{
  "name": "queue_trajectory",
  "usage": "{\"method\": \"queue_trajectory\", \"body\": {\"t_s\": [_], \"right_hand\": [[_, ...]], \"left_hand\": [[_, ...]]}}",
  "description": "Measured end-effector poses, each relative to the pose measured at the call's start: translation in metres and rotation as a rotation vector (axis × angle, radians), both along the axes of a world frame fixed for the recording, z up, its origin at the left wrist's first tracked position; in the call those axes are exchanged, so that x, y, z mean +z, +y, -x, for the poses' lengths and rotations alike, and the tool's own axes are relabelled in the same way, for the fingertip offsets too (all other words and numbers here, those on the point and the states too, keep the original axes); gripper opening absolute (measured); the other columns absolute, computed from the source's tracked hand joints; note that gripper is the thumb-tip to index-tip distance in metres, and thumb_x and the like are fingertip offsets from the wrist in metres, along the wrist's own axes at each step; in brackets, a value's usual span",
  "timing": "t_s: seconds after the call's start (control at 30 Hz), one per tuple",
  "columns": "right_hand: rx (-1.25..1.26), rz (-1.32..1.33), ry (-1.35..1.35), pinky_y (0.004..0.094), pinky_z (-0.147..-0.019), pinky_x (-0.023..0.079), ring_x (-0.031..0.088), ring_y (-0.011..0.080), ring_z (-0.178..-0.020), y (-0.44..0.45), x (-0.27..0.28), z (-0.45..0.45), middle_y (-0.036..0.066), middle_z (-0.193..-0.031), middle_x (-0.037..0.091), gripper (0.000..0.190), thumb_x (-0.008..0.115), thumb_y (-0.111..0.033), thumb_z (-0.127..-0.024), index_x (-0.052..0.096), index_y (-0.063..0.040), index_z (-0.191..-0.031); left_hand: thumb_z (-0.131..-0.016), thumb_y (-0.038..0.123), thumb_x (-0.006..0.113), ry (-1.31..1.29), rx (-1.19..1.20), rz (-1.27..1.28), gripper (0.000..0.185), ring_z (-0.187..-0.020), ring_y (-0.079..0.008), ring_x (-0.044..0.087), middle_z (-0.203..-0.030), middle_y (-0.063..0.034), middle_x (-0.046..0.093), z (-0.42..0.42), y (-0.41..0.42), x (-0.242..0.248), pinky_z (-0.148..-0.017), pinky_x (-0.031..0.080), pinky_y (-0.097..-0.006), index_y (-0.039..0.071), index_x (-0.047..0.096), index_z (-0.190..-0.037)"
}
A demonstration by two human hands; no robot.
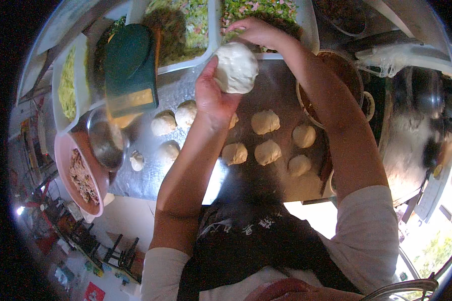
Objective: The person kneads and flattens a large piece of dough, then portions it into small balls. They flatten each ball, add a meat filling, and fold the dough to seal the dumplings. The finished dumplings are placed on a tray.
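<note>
My left hand [218,94] holds up a white, flattened round of dough [236,68] above the metal worktop [245,180]. The palm lies beneath it and the thumb is along its left edge. Just beyond the dough, my right hand [258,33] reaches over the near part of a white tub [309,26] of chopped greens with pink bits [248,9]. Its fingers are bent, and their tips are partly lost against the filling, so whether they hold anything is unclear. Several dough balls [268,152] sit on the worktop below my hands, some partly hidden by my left forearm.
At the left stand a steel bowl [94,145], a pink bowl [62,165] with a meat-like mixture, and a white tub [58,113] of shredded greens. A green-and-yellow object [130,71] lies beside another filled tub [184,62]. A round pot [305,103] is under my right forearm.
</note>
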State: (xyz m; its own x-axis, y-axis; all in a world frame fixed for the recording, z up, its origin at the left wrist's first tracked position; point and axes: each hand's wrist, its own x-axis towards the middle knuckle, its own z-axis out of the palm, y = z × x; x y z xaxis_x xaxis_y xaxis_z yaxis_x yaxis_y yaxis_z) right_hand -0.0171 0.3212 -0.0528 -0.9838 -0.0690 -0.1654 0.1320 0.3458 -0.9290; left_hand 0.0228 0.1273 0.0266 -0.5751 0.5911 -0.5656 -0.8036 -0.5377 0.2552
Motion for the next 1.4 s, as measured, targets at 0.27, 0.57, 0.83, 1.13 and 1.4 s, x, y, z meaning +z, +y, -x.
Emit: {"method": "queue_trajectory", "body": {"t_s": [0.27, 0.57, 0.83, 1.13, 1.4], "right_hand": [[-0.387, 0.767, -0.168, 0.0304, -0.075, 0.050, 0.057, 0.0165, -0.103, 0.003, 0.055, -0.018, 0.004, -0.114, 0.060, 0.059, 0.075, -0.015, -0.073, 0.052, -0.011, -0.127], [-0.437, -0.275, 0.836, 0.0313, -0.088, 0.046, 0.058, 0.0222, -0.101, -0.039, 0.058, -0.050, 0.012, -0.107, 0.060, 0.029, 0.071, -0.008, -0.074, 0.066, -0.002, -0.102], [-0.502, -0.319, 0.900, 0.0310, -0.085, 0.047, 0.061, 0.0215, -0.094, -0.032, 0.059, -0.044, 0.012, -0.102, 0.066, 0.022, 0.054, -0.003, -0.090, 0.062, -0.001, -0.110], [-0.805, -0.626, 0.379, 0.0373, -0.081, 0.050, 0.064, 0.0338, -0.090, 0.012, 0.053, -0.050, 0.022, -0.093, 0.065, 0.020, 0.053, -0.016, -0.089, 0.066, -0.005, -0.100], [-0.223, -0.702, -0.047, 0.0416, -0.073, 0.051, 0.064, 0.0343, -0.080, 0.014, 0.009, -0.050, 0.020, -0.087, 0.066, 0.031, 0.065, -0.027, -0.080, 0.066, -0.004, -0.101]], "left_hand": [[-0.098, 0.025, 0.036, 0.262, -0.117, 0.191, 0.029, -0.091, -0.0279, 0.060, -0.104, -0.0118, 0.061, 0.029, 0.024, -0.016, -0.074, 0.049, -0.0404, 0.006, 0.051, -0.115], [-0.100, 0.046, 0.029, 0.196, 0.103, -0.135, 0.046, -0.112, -0.0232, 0.052, -0.118, -0.0073, 0.056, 0.025, 0.064, -0.001, -0.099, 0.040, -0.0406, 0.009, 0.049, -0.121], [-0.097, 0.041, 0.036, 0.119, 0.052, -0.195, 0.044, -0.112, -0.0261, 0.054, -0.118, -0.0088, 0.058, 0.034, 0.079, -0.012, -0.100, 0.040, -0.0418, 0.007, 0.051, -0.122], [-0.096, 0.043, 0.030, -0.014, -0.188, -0.988, 0.053, -0.122, -0.0338, 0.046, -0.131, -0.0145, 0.050, 0.055, 0.069, -0.057, -0.107, 0.031, -0.0484, 0.006, 0.048, -0.129], [-0.096, 0.045, 0.031, 0.097, -0.037, -0.507, 0.056, -0.121, -0.0354, 0.046, -0.130, -0.0182, 0.050, 0.054, 0.068, -0.040, -0.107, 0.031, -0.0492, 0.003, 0.048, -0.128]]}}
